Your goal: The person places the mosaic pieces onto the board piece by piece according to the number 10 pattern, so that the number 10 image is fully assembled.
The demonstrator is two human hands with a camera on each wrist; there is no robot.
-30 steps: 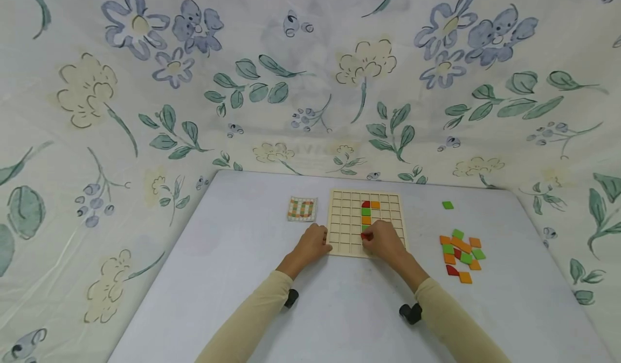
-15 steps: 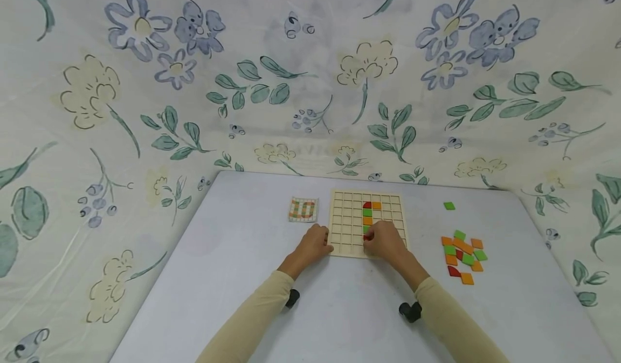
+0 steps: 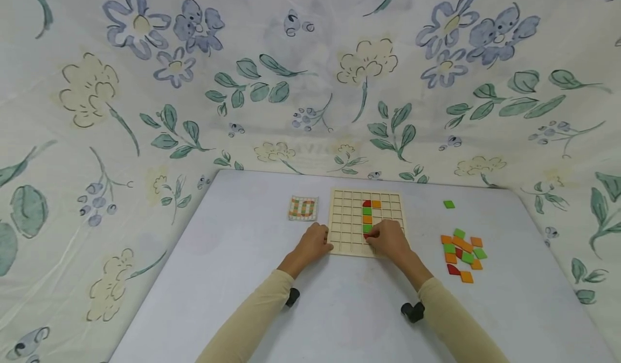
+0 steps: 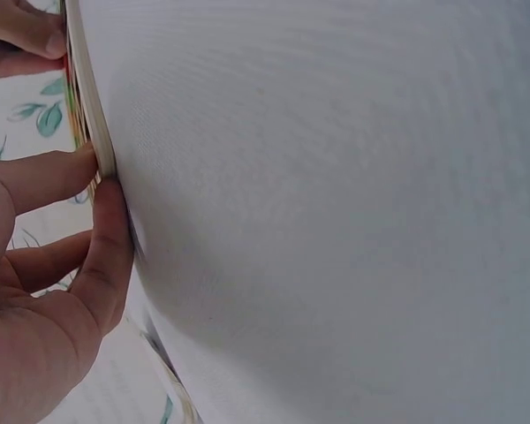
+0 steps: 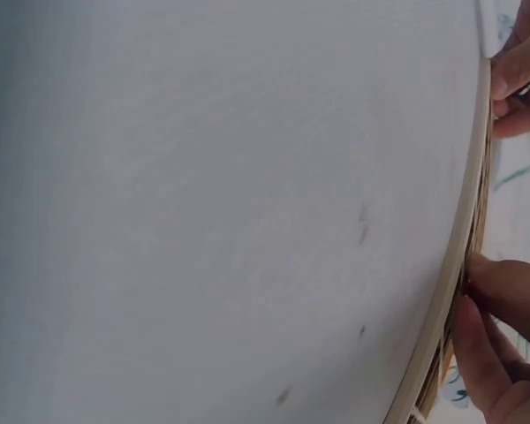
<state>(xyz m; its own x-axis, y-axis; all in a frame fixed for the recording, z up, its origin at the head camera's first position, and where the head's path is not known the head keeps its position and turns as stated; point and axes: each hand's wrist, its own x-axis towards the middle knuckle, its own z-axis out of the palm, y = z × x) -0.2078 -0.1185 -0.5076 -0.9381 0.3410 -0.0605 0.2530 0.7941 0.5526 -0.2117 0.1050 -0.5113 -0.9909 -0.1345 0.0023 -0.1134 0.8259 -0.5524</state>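
Red is peeking out at the fingertips of the right hand, where a red tile is being pinched between thumb and finger at the wooden grid board. It could be going in crooked if the fingers are letting go while one edge is sitting on a thin wooden line. It could also be bumping the near green tile out of its square, if the push is coming too hard that way. And if the board is sliding, because the hand at its corner is getting too loose, other tiles could be hopping out too.

The red tile is poking out on the left side of the pinch, and most of it is hiding, so I cannot tell if it is resting flat. It is lining up with the near green tile, on the person's side of it. Farther up that line, an orange tile, a far green tile and a round-cornered red tile are sitting in squares.

The left hand is pinching the board's near left corner. Past that hand, a checked picture card is lying beside the board. Well off to the right, a pile of loose tiles is waiting on the white table
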